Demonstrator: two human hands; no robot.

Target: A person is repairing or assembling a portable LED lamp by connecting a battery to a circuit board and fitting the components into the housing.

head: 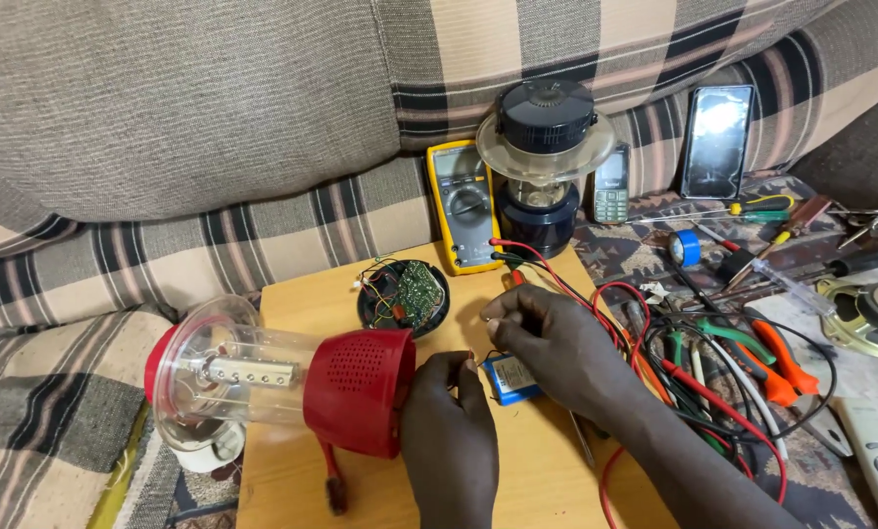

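A red lantern (pixel 356 392) with a clear plastic dome (pixel 233 372) lies on its side on a small wooden board (pixel 312 304). My left hand (pixel 449 431) rests against the lantern's red base, fingers curled near thin wires. My right hand (pixel 547 343) hovers over a small blue battery pack (pixel 511 382), fingers pinched on something small; what it pinches I cannot tell. A round black cap holding a green circuit board (pixel 405 294) lies just behind the hands.
A yellow multimeter (pixel 463 206) leans against the sofa, red and black leads trailing right. A dark lantern (pixel 545 162), two phones, blue tape (pixel 685 248), pliers with orange handles (pixel 777 358), screwdrivers and a loose speaker (pixel 875 318) crowd the right side.
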